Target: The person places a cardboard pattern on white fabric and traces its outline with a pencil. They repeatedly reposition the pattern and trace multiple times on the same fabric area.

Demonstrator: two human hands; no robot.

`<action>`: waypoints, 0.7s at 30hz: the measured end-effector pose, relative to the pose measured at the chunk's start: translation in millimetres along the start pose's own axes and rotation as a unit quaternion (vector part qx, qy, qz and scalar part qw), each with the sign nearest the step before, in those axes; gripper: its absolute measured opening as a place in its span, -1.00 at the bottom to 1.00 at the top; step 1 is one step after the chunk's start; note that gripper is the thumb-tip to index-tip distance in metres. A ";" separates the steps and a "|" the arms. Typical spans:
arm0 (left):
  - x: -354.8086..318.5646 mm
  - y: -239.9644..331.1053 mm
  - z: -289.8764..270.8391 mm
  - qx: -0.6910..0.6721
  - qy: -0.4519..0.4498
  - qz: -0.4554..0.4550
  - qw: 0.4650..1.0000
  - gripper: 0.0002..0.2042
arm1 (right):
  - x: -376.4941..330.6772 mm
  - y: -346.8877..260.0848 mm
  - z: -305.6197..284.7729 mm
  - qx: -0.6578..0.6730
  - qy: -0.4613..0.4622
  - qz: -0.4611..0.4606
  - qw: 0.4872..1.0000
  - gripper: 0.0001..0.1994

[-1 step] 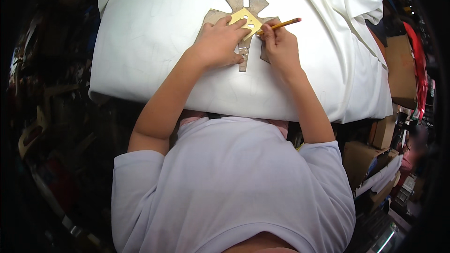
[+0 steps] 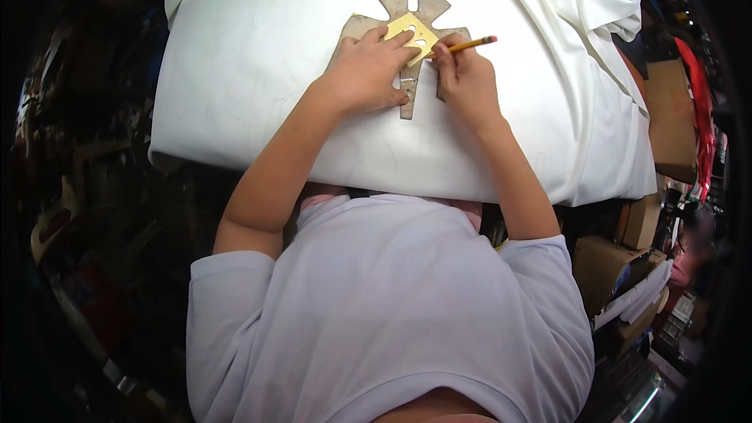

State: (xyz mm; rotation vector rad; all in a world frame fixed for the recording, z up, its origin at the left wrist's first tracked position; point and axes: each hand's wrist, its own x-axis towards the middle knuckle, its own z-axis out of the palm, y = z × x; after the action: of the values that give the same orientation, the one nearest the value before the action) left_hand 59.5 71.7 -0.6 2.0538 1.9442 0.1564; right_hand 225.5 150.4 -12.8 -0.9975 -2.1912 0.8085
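Nothing appears to have shifted since the earlier frame: both hands sit where they were. Tracing looks to be the step in hand. The left hand lies flat, fingers spread, pressing a small yellow template onto a brown cardboard pattern that rests on the white cloth covering the table. The right hand is closed around a pencil, its tip at the yellow template's edge. Continuing the line likely calls for firm downward pressure so neither piece slips on the cloth.
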 end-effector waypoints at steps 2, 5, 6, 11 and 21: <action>-0.6 -0.8 1.6 -0.001 0.007 0.000 1.000 -0.28 | -11.8 -4.9 0.0 -0.028 -0.040 -0.019 0.999 -0.81; 0.2 -0.5 3.6 -0.017 0.015 -0.008 1.000 -0.26 | -42.7 -11.2 -8.3 0.000 -0.092 -0.022 0.996 -0.80; 0.2 0.3 3.7 -0.019 0.022 -0.014 0.999 -0.27 | -49.9 -12.5 -9.5 0.028 -0.102 0.002 0.994 -0.79; -0.3 3.0 -2.9 -0.016 0.046 -0.050 0.998 -0.34 | -58.6 -14.5 -9.8 0.158 -0.108 0.074 0.979 -0.73; 12.5 -30.8 -3.9 -0.086 0.046 0.015 0.995 -0.36 | -45.3 -10.1 6.7 0.185 -0.103 0.093 0.973 -0.66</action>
State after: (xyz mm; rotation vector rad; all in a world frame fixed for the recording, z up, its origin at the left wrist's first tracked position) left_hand 29.9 85.6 -7.6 1.9961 1.8801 0.4178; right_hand 240.9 107.0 -21.5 -0.9705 -2.0233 1.4049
